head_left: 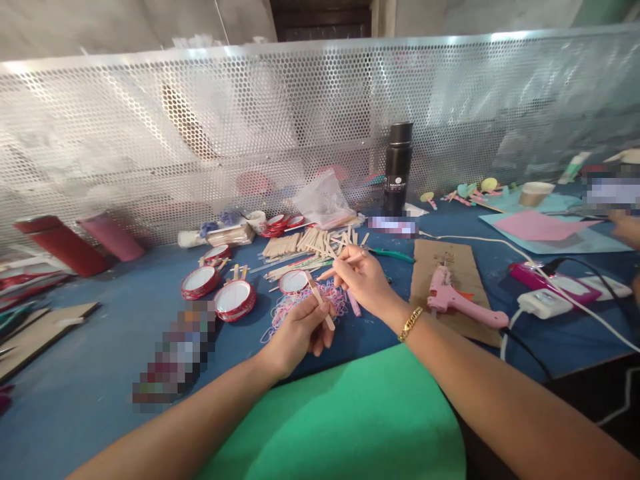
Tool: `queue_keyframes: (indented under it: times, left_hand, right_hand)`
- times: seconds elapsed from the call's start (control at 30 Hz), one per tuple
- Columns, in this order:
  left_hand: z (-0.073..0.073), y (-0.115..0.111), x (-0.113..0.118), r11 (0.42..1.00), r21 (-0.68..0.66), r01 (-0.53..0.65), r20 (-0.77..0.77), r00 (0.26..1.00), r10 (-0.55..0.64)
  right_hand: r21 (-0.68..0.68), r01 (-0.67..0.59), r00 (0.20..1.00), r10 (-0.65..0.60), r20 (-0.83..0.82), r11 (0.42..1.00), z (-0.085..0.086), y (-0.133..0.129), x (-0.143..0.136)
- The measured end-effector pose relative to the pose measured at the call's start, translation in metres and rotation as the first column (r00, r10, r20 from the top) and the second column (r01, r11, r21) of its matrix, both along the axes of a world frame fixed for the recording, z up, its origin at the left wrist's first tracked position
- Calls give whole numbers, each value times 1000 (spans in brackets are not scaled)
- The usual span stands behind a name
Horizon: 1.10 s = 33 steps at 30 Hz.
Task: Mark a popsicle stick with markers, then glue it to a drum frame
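Note:
My left hand (300,333) is closed around a flat wooden craft stick (323,305), which tilts up to the left. Just beyond it, my right hand (363,277), with a gold bracelet at the wrist, is pinched. A pale wooden stick (329,251) shows at its fingertips; its other end is hidden by the hand. Below both hands lies a tangle of pink and purple rubber bands (283,313). A small red-rimmed white drum (293,281) is beside the bands, and more such drums (234,299) stand to the left.
A pile of craft sticks (295,243) lies behind my hands. On the right, a pink glue gun (455,297) rests on cardboard (423,267), near a power strip (555,283) and cables. A black bottle (399,170) stands before the perforated metal screen (320,100). Another person's hand (627,230) shows far right.

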<state>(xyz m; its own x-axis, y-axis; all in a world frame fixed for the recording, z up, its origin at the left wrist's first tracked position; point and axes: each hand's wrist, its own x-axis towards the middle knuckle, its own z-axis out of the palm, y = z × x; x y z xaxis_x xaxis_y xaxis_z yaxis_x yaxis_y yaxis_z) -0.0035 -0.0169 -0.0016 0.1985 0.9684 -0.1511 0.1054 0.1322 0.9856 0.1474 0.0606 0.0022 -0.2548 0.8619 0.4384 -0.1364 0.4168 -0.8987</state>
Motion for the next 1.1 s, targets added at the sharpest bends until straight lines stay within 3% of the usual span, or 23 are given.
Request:
queue_keyframes:
  times: [1.1]
  left_hand:
    - [-3,1,-2,1000,-19,0,13,1000,1]
  right_hand:
    - [29,17,1000,-17,14,999,1,-1,0]
